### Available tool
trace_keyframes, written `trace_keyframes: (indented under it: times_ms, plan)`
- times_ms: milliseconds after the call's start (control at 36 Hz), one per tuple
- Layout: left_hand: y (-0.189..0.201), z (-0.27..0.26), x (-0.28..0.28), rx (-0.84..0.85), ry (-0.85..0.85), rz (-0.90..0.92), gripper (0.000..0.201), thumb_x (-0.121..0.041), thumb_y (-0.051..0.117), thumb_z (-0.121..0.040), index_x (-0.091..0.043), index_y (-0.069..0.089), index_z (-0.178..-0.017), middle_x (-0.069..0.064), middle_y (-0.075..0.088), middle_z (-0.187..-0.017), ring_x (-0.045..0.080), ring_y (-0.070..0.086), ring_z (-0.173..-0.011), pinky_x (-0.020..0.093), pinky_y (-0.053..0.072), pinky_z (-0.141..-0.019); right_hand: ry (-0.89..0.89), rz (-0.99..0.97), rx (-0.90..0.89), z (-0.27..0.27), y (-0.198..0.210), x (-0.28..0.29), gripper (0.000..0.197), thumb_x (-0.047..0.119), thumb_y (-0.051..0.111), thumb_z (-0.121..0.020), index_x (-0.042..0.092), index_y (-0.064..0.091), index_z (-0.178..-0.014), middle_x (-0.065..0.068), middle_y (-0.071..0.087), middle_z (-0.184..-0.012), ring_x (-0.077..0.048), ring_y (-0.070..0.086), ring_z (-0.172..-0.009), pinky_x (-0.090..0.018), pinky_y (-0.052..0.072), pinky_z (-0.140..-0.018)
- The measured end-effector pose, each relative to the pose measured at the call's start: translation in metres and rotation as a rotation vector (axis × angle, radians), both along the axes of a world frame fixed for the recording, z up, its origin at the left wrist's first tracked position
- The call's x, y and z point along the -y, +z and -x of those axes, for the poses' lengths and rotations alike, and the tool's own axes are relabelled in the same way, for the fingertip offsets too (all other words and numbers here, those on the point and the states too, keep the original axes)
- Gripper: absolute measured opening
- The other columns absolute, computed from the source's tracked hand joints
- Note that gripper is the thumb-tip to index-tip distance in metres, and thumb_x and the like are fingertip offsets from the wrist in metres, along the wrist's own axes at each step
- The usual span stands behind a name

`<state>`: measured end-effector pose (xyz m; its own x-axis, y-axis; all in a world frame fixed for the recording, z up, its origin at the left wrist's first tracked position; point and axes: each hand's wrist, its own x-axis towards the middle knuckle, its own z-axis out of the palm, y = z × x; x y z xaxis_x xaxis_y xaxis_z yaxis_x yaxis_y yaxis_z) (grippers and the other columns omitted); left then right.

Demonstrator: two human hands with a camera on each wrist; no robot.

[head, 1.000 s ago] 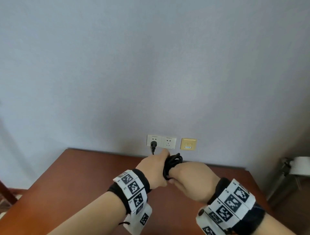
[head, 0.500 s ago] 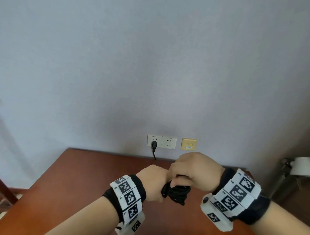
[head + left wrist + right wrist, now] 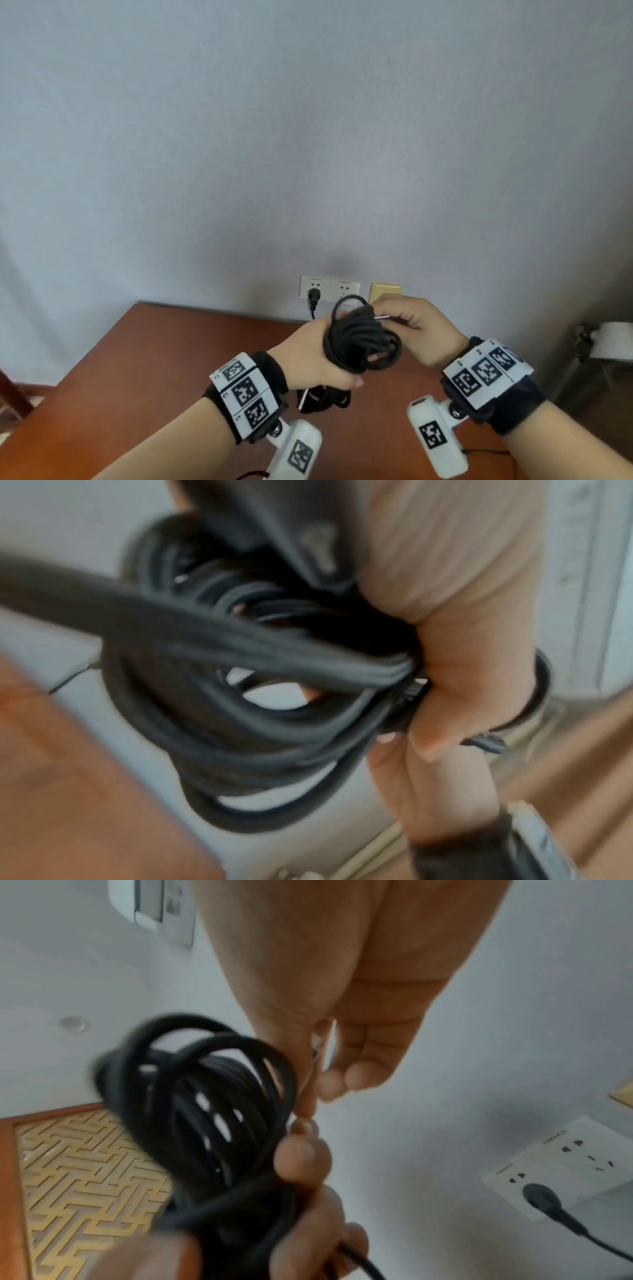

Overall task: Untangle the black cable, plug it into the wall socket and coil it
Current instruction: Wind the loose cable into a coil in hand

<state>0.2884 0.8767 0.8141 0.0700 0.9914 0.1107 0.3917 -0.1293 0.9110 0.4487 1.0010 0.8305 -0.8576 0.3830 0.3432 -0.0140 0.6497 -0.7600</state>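
**Black cable: coil raised, tail end in hand**

Item: round-sheathed black rubber cable [image 3: 363, 339], wound in a many-turn coil, held at lower centre of the head view, above the reddish-brown wooden table [image 3: 144, 359].

Change: half a second ago the bundle hung low under both fists; it now stands turned up on the left hand [image 3: 308, 356], loops facing the camera, and the right hand [image 3: 416, 323] has drawn back to the coil's right edge. Judgement: winding is nearly done; the last length is being tucked or secured.

Plug: black moulded plug [image 3: 313, 295] seated in the left of two white plastic wall sockets [image 3: 315, 287], just above the table's far edge. Plugging step complete.

Left hand: fingers curled round the gathered turns, thumb pressed across them.

Right hand: fingertips pinched together on something thin and pale beside the coil.

Not determinable: what the pale item is (tie or connector); the wrist views are blurred. A dark bundle under the left wrist is half hidden.
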Motion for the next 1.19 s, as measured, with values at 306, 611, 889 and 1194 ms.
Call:
trace_keyframes:
  times_ms: [306, 611, 889, 1194]
  plan:
    - [-0.003, -0.003, -0.004, 0.721, 0.05, -0.025, 0.047, -0.018, 0.068, -0.069, 0.008, 0.062, -0.108, 0.015, 0.064, -0.086, 0.019, 0.062, -0.072, 0.028, 0.051, -0.07, -0.074, 0.295, -0.02, 0.011, -0.01, 0.021, 0.031, -0.005, 0.037, -0.094, 0.01, 0.064, -0.099, -0.008, 0.057, -0.066, -0.013, 0.051, -0.059, -0.024, 0.043, -0.059]
    - [-0.006, -0.018, -0.004, 0.672, 0.29, -0.075, 0.06, -0.021, 0.083, -0.063, -0.016, 0.06, -0.118, 0.014, 0.068, -0.109, 0.026, 0.066, -0.102, 0.039, 0.052, -0.088, -0.328, 0.119, -0.076, 0.022, -0.012, 0.025, 0.029, 0.001, 0.048, -0.093, 0.02, 0.069, -0.097, 0.004, 0.073, -0.09, -0.012, 0.067, -0.088, -0.028, 0.052, -0.08]
    - [-0.009, -0.006, -0.003, 0.576, 0.464, -0.08, 0.056, -0.03, 0.083, -0.069, -0.029, 0.05, -0.115, 0.002, 0.07, -0.111, 0.012, 0.069, -0.099, 0.03, 0.051, -0.089, -0.537, -0.095, -0.033, 0.021, -0.011, 0.026, 0.019, 0.012, 0.058, -0.086, 0.013, 0.06, -0.067, -0.001, 0.056, -0.052, -0.009, 0.044, -0.047, -0.026, 0.037, -0.05]
    - [0.001, -0.009, -0.002, 0.004, 0.547, -0.049, 0.025, -0.023, 0.039, -0.102, -0.013, 0.061, -0.099, 0.003, 0.061, -0.1, 0.018, 0.054, -0.099, 0.026, 0.039, -0.083, -0.475, -0.217, -0.04, 0.023, -0.014, 0.033, 0.02, 0.026, 0.059, -0.09, 0.015, 0.054, -0.074, 0.0, 0.056, -0.061, -0.015, 0.05, -0.061, -0.026, 0.04, -0.058]
